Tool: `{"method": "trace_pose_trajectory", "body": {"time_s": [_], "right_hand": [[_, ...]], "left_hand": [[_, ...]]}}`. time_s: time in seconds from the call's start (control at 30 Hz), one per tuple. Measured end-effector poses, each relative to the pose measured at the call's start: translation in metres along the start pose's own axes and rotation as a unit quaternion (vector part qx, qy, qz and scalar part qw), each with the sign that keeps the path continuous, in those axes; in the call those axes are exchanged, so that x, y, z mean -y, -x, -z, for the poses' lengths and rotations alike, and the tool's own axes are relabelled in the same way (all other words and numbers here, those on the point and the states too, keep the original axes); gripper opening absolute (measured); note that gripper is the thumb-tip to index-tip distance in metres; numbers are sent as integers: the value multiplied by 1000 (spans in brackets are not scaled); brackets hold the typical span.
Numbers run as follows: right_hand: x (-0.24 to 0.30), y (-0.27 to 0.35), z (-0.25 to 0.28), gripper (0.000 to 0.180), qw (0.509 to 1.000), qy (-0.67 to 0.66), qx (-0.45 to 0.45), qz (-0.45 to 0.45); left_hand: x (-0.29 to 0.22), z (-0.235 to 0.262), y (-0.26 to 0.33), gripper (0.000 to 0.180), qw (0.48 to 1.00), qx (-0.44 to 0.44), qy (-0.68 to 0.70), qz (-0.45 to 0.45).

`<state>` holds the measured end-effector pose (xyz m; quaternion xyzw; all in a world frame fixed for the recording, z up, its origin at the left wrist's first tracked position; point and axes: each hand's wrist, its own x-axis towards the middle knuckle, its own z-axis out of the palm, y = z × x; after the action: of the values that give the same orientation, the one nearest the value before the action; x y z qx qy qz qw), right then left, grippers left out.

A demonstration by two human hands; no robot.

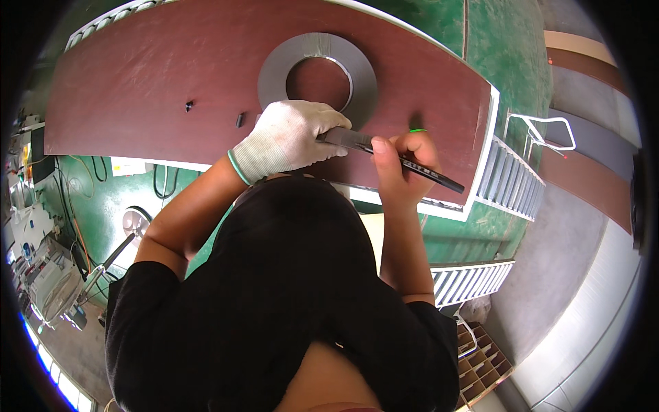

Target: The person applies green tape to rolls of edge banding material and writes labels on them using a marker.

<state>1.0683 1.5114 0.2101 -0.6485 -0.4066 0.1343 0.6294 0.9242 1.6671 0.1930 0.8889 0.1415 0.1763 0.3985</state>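
My left hand [288, 134], in a white knit glove, grips the end of a flat dark grey strip [349, 138] near the table's front edge. My bare right hand [401, 165] is closed round a black marker pen [439, 178]. The pen's tip end lies against or just over the strip; I cannot tell whether it touches. Just beyond my hands, a wide ring-shaped roll of grey-brown band [274, 72] lies flat on the brown tabletop [165, 55]. Whether the strip joins the roll is hidden behind the glove.
Left of the glove lie a small black cylinder [239, 120] and a smaller dark piece [189, 106]. A bright green edge [418, 130] shows behind my right hand. White slatted racks [508, 180] stand right of the table. A round-based stand [136, 223] is on the green floor at left.
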Motion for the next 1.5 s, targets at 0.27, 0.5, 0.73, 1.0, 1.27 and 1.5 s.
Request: {"method": "trace_pose_trajectory", "body": {"time_s": [0.27, 0.5, 0.73, 1.0, 1.27, 1.5], "right_hand": [[-5, -12, -8, 38, 990, 134, -4, 33], [-2, -11, -10, 39, 984, 170, 14, 51], [3, -9, -7, 38, 985, 165, 36, 45], [-8, -6, -3, 38, 987, 151, -8, 55], [-8, -6, -1, 37, 987, 159, 1, 38], [-2, -7, -4, 36, 984, 169, 23, 47]], "left_hand": [[7, -12, 2, 33, 1000, 0, -22, 0], [5, -8, 8, 30, 1000, -9, 3, 18], [5, -7, 9, 33, 1000, -4, 7, 19], [6, -10, 8, 35, 1000, -11, 11, 1], [8, -11, 11, 32, 1000, -17, 0, -2], [8, -12, 15, 33, 1000, -22, -9, 9]]}}
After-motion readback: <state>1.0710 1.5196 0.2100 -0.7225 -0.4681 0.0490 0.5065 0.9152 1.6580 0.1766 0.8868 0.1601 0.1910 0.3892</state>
